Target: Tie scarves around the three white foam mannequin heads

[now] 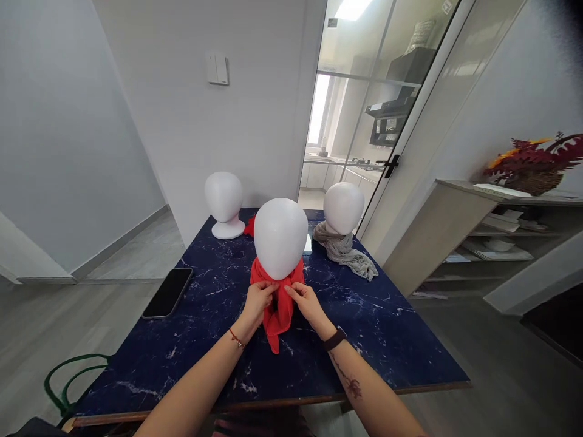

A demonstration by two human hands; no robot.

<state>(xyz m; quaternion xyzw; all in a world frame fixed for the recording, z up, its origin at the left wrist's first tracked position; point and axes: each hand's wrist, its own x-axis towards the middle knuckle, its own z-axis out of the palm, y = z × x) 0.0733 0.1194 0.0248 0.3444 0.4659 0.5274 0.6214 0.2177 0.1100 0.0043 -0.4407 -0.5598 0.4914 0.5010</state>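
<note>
A red scarf (279,315) is wrapped around the neck of a white mannequin head (281,237) at the middle of the table. Its loose end hangs down in front onto the tabletop. My left hand (259,301) pinches the cloth just under the chin, on the left side of the front. On the other side, my right hand (308,304) grips the scarf between thumb and fingers. Both hands are close together, with the hanging end between them. The base of this head is hidden by the scarf.
The dark blue marbled table (214,340) also bears a bare white head (224,197), another head (344,207) with a grey scarf (341,247) at its base, and a black phone (168,293) at the left edge. A shelf (419,237) and glass door (364,91) stand beyond.
</note>
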